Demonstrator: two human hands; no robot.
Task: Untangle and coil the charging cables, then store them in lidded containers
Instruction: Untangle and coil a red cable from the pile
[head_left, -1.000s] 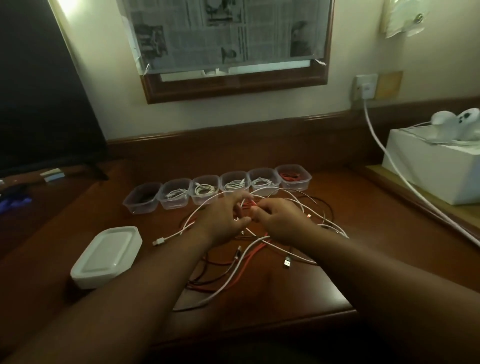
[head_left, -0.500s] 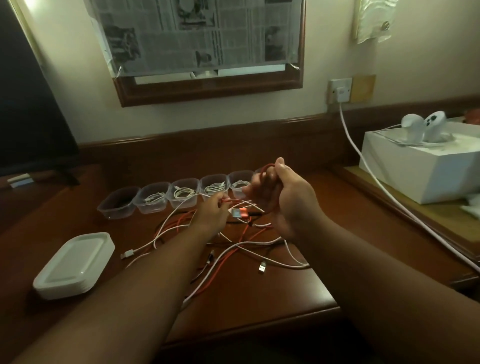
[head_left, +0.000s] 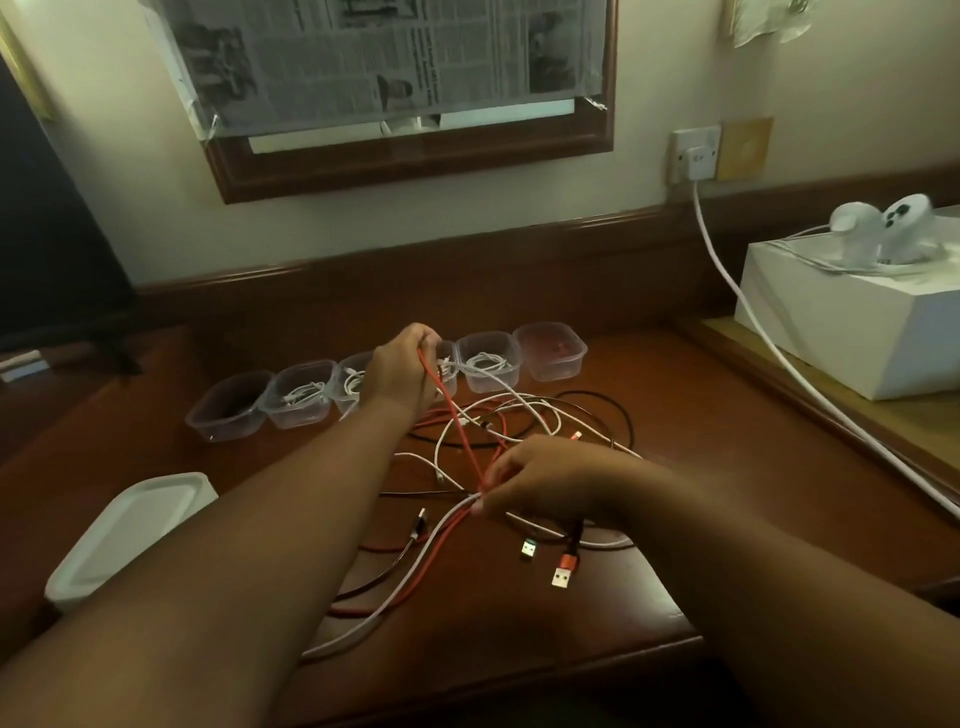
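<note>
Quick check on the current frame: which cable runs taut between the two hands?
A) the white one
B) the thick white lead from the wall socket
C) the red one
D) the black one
C: the red cable stretches in a straight line from the left hand, raised near the containers, down to the right hand, which pinches it over the tangle.

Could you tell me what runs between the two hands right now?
In the head view, a taut stretch of red cable runs from the raised left hand down to the right hand, above the tangled cables on the desk.
</note>
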